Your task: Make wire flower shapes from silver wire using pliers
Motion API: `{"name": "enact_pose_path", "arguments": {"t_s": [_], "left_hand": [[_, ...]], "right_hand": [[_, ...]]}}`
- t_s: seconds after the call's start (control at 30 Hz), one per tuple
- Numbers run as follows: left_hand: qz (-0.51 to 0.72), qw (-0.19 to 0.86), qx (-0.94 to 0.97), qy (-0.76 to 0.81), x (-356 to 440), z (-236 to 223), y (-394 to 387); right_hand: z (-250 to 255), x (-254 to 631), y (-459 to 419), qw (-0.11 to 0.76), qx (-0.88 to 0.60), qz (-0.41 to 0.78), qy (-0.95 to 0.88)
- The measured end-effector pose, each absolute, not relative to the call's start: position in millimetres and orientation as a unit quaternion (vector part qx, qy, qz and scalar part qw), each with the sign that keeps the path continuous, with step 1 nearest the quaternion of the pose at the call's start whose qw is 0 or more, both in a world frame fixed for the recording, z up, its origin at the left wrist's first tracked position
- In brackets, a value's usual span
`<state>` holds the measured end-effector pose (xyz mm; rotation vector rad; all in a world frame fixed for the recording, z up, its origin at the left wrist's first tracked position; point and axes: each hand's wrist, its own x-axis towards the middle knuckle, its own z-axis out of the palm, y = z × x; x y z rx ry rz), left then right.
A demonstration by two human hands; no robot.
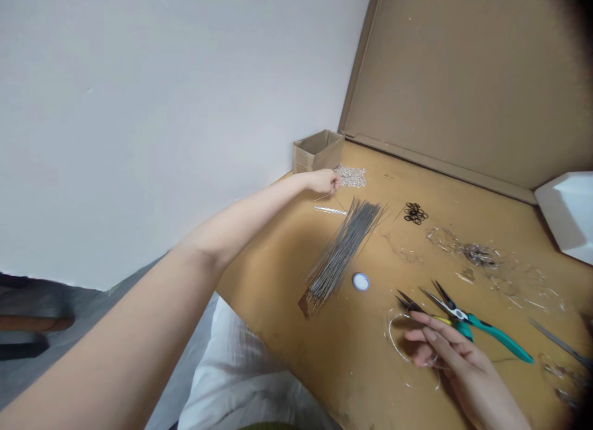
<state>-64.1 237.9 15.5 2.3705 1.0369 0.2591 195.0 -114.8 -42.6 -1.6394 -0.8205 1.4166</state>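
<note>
My left arm stretches far across the table's left corner. My left hand (325, 181) is closed at the near edge of a heap of small silver rings (352, 176), fingers pinched together; what it grips is too small to tell. A thin wire shows just below it. My right hand (451, 356) rests on the brown tabletop (361, 356) near the front, fingers loosely spread over a loop of thin clear wire (396, 337). Two pliers lie right at its fingertips: a dark pair (410, 303) and a teal-handled pair (482, 324).
A long bundle of grey metal pins (340, 251) lies diagonally mid-table, a small white cap (361, 282) beside it. Black rings (415, 213) and tangled wire pieces (477, 254) lie further right. A small cardboard box (318, 150) stands in the corner, a cardboard sheet (463, 78) behind, a white box (567, 210) right.
</note>
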Motion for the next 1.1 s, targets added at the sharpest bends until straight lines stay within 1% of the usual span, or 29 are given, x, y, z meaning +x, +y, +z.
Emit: {"name": "enact_pose_path", "arguments": {"t_s": [0.1,0.23,0.3,0.43,0.6,0.73,0.93,1.1], "left_hand": [[0.209,0.319,0.839,0.389,-64.1,12.0,233.7],[0.322,0.347,0.786,0.397,-66.1,-5.1,222.1],[0.345,0.353,0.77,0.405,-69.1,-15.1,215.9],[0.341,0.351,0.762,0.424,-74.9,-27.6,208.0],[0.294,0.32,0.783,0.446,-76.4,-25.9,209.2],[0.199,0.274,0.828,0.446,-78.7,-15.6,216.2],[0.034,0.17,0.881,0.44,-79.8,4.6,223.2],[-0.026,0.113,0.9,0.421,-74.0,11.7,217.5]], "right_hand": [[-41.6,194.6,-115.4,0.403,-0.645,0.561,-0.327],[-39.1,191.8,-114.5,0.403,-0.646,0.558,-0.33],[-37.7,190.1,-114.1,0.403,-0.649,0.553,-0.333],[-35.2,187.3,-113.7,0.406,-0.654,0.543,-0.334],[-33.9,186.6,-113.0,0.411,-0.655,0.538,-0.336],[-32.8,186.8,-113.0,0.41,-0.654,0.54,-0.335],[-33.7,188.1,-114.4,0.41,-0.653,0.547,-0.327],[-35.2,188.3,-113.5,0.405,-0.654,0.547,-0.33]]}}
